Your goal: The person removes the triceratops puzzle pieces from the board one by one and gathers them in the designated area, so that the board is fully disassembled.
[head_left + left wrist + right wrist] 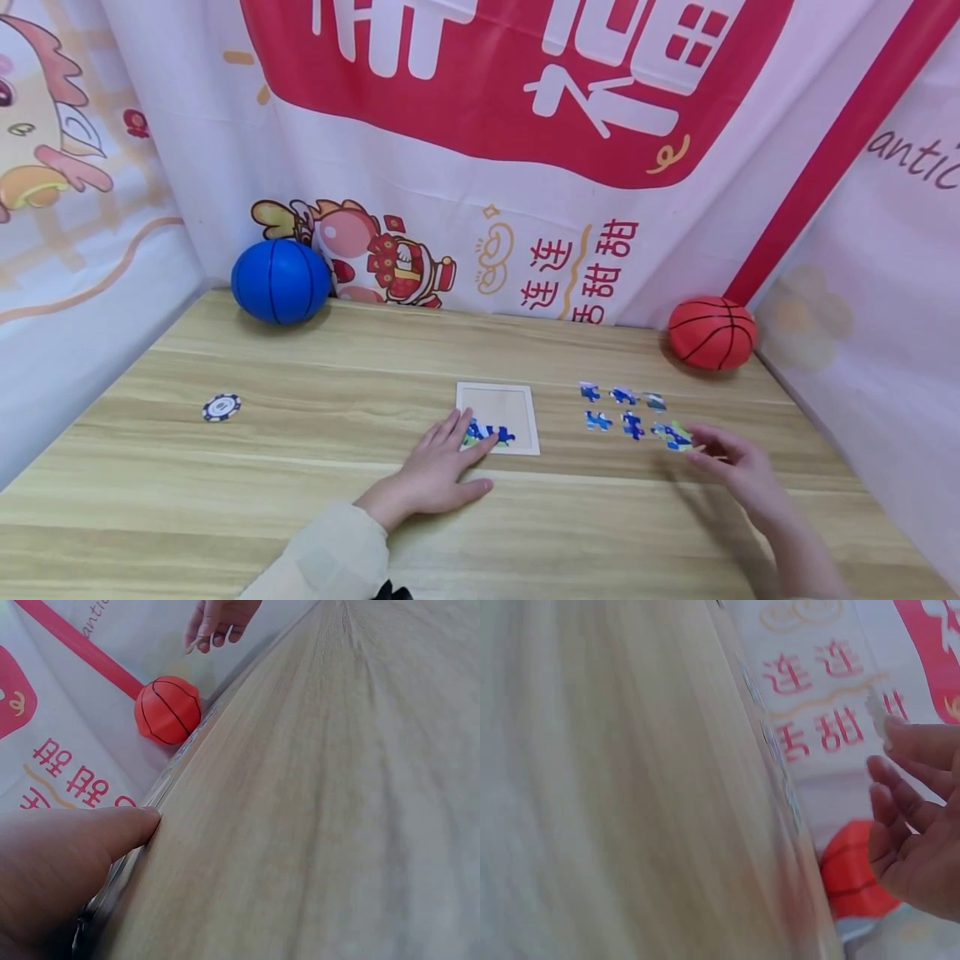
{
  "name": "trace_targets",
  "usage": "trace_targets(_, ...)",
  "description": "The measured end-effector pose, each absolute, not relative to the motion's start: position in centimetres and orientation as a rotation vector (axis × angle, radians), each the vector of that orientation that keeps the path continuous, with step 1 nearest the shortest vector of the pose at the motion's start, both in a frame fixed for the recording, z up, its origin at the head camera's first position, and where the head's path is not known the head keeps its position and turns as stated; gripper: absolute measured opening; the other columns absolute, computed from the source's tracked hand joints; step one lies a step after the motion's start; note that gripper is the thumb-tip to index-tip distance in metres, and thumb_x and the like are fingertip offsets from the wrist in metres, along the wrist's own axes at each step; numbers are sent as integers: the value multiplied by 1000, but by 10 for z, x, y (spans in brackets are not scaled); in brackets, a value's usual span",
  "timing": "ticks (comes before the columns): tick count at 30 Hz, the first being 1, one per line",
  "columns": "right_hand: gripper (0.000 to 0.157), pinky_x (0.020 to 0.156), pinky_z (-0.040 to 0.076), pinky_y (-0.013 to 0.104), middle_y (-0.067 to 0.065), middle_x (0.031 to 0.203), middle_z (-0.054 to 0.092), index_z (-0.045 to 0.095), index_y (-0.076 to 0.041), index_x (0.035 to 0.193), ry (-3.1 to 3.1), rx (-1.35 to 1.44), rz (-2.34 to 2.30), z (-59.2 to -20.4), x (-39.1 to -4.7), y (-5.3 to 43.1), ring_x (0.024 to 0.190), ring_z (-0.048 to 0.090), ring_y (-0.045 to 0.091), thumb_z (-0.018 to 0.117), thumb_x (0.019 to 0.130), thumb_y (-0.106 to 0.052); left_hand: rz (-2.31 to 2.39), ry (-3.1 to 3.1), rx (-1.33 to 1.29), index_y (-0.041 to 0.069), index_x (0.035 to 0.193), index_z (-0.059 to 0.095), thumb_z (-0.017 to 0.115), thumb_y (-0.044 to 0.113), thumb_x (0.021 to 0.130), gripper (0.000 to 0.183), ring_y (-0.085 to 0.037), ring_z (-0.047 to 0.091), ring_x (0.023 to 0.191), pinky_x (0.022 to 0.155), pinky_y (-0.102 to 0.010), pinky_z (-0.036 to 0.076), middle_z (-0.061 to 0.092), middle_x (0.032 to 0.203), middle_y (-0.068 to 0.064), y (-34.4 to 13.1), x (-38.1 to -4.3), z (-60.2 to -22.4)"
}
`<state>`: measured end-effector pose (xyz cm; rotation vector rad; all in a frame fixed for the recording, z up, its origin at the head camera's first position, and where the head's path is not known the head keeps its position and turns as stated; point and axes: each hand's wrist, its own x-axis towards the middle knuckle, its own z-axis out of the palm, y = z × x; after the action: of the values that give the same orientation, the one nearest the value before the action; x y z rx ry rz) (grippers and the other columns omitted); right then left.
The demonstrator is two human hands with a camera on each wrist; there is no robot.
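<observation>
My left hand [435, 473] rests with spread, straight fingers over the lower left corner of a shallow white puzzle tray [534, 421]. Several joined blue and green jigsaw pieces [506, 434] show along the tray's bottom edge, partly hidden by the fingers. To the right, my right hand [742, 471] pinches a jigsaw piece [877, 716] between thumb and finger, raised above the table in the right wrist view. Loose jigsaw pieces [597, 421] lie in two rows between the tray and the right hand. The left wrist view catches my left thumb [112, 829] at the tabletop.
A blue ball [281, 282] sits at the back left of the wooden table [337, 358], and a red ball [712, 333] at the back right. On the left lies a round chip [221, 407]. Printed cloth [420, 150] hangs behind the table.
</observation>
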<state>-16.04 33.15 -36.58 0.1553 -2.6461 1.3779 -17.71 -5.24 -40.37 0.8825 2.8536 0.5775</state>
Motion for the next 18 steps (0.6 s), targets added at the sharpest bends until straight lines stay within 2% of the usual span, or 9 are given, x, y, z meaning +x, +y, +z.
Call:
trace_targets(5, 38, 63, 44, 19, 1, 89, 58, 52, 11, 109, -2705, 124, 1318, -377, -160, 350, 77, 50, 3, 62, 79, -11, 583, 2855, 884, 23, 135, 29, 40, 52, 84, 60, -30, -1, 127, 99, -46, 3, 2, 141, -18, -52, -177, -405)
trace_targets(11, 42, 66, 42, 17, 11, 94, 59, 54, 9, 110, -2774, 70, 1293, -391, -162, 362, 80, 51, 2, 65, 77, -16, 597, 2850, 878, 23, 135, 29, 41, 51, 84, 60, -31, -1, 127, 99, -46, 2, 3, 141, -18, -52, -177, -405)
trace_targets(18, 39, 65, 41, 18, 11, 92, 60, 58, 6, 106, -2819, 88, 1232, -400, -164, 362, 77, 50, 5, 68, 74, -15, 595, 2845, 871, 23, 135, 29, 41, 51, 84, 60, -31, -1, 127, 99, -46, 2, 2, 141, -17, -52, -176, -403)
